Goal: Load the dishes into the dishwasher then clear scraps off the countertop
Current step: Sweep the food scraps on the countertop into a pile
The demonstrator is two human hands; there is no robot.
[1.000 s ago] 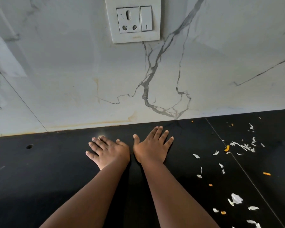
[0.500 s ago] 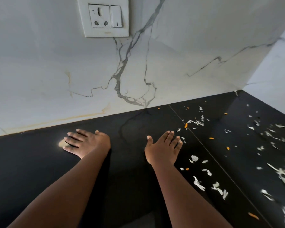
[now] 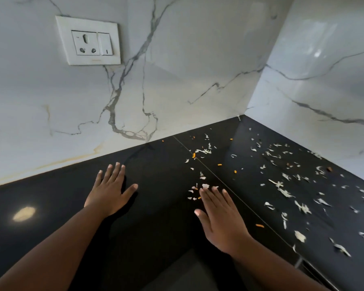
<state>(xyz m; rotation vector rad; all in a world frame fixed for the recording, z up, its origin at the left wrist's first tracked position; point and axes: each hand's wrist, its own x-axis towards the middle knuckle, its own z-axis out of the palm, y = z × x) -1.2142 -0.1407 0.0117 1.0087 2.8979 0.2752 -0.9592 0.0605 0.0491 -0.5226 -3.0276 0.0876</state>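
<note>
White and orange scraps lie scattered over the right part of the black countertop, reaching into the corner. My left hand lies flat on the counter with straight, spread fingers, well left of the scraps. My right hand is also flat with straight fingers, and its fingertips touch a small cluster of scraps. Neither hand holds anything. No dishes or dishwasher are in view.
A white marble wall rises behind the counter and meets a side wall at the right corner. A white socket plate with a switch sits on the back wall. The counter's front edge shows at lower right.
The view has swung right, showing more of the corner and scraps. My hands have moved apart; the left hand's curled fingers have straightened, and the right hand has reached the nearest scraps.
</note>
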